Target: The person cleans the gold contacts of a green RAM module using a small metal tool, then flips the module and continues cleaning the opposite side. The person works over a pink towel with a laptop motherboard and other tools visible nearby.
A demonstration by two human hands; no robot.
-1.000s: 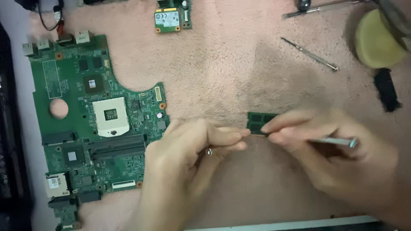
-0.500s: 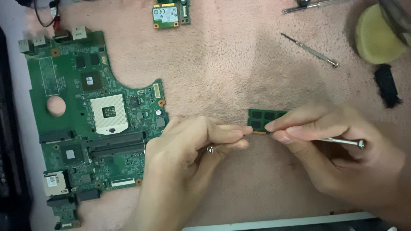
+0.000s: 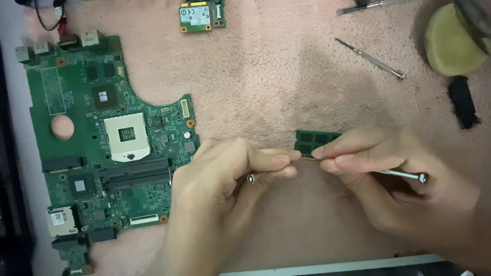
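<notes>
A small green memory module [image 3: 313,141] is held above a pink towel [image 3: 266,82] between both my hands. My left hand [image 3: 225,189] pinches its left lower edge with thumb and forefinger. My right hand [image 3: 394,179] grips its right side, and a thin metal tool [image 3: 404,175] also lies across that hand's fingers. A large green laptop motherboard [image 3: 102,143] lies on the towel just left of my left hand, with its square processor socket [image 3: 126,136] and long dark slots showing.
A small green card [image 3: 197,14] lies at the top centre. Two slim screwdrivers [image 3: 371,59] lie at the top right, near a yellow-green round object [image 3: 450,43] and a black piece [image 3: 463,102]. A pale strip edges the bottom.
Both hands and the memory module have stayed almost still; the view shifted slightly, and the module sits a touch lower in the picture.
</notes>
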